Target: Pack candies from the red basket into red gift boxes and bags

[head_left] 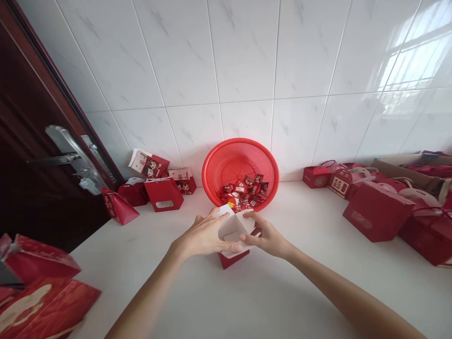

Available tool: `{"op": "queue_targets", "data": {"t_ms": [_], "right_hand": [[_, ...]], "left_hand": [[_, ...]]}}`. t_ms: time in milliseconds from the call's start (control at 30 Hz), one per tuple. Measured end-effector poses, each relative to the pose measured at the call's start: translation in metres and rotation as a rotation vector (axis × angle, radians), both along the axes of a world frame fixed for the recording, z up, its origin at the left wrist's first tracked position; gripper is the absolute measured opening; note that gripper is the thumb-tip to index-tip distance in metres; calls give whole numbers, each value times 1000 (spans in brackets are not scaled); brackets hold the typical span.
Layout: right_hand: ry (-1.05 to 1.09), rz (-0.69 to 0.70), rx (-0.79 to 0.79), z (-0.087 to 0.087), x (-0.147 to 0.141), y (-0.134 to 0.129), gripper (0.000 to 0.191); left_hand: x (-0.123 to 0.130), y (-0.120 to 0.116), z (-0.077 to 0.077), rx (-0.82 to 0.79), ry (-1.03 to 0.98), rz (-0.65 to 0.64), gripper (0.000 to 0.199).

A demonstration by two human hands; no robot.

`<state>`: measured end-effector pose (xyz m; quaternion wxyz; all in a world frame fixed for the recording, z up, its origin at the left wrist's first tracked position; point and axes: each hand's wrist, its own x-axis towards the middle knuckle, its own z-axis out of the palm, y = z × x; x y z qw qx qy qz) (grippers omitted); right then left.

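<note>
A small red gift box (234, 260) with a white inside stands on the white table in front of me, its top flaps spread outward. My left hand (206, 234) grips its left side, thumb along the near flap and fingers at the far left flap. On the right, my right hand (265, 236) pinches the box's right flaps between thumb and fingers. Just behind the box, a red plastic basket (205, 172) leans against the tiled wall. Wrapped candies (247, 189) in red and dark wrappers lie in its lower part.
Several red gift boxes (164, 194) stand at the back left by the door (38, 117). More red boxes (377, 212) crowd the right side, near a cardboard carton (391, 167). Large red bags (45, 301) lie at the near left.
</note>
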<state>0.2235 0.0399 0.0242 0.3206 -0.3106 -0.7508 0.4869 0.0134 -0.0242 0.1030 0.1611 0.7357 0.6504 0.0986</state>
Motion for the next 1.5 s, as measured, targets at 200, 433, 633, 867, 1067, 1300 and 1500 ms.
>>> {"op": "queue_targets", "data": {"t_ms": [200,433,633,867,1067,1300,1500], "right_hand": [[46,54,66,-3,-2,1,51],[213,-198,166,28,15,40,33],[-235,-453,380,50,21,93,20],[-551,-516,399,33,-9,109,46],[-479,-521,370,26,-14,111,23],[22,-461,173,29,-4,118,9],[371,-311,-105,39,-11,105,37]], "left_hand": [[2,4,-7,0,-6,-78,64],[9,-5,11,-1,70,-56,80],[9,-4,16,238,-73,-76,41],[2,26,29,439,-370,-15,30],[-8,70,21,435,-559,-31,29],[-7,85,3,358,-662,-21,27],[-3,93,-7,340,-714,41,42]]}}
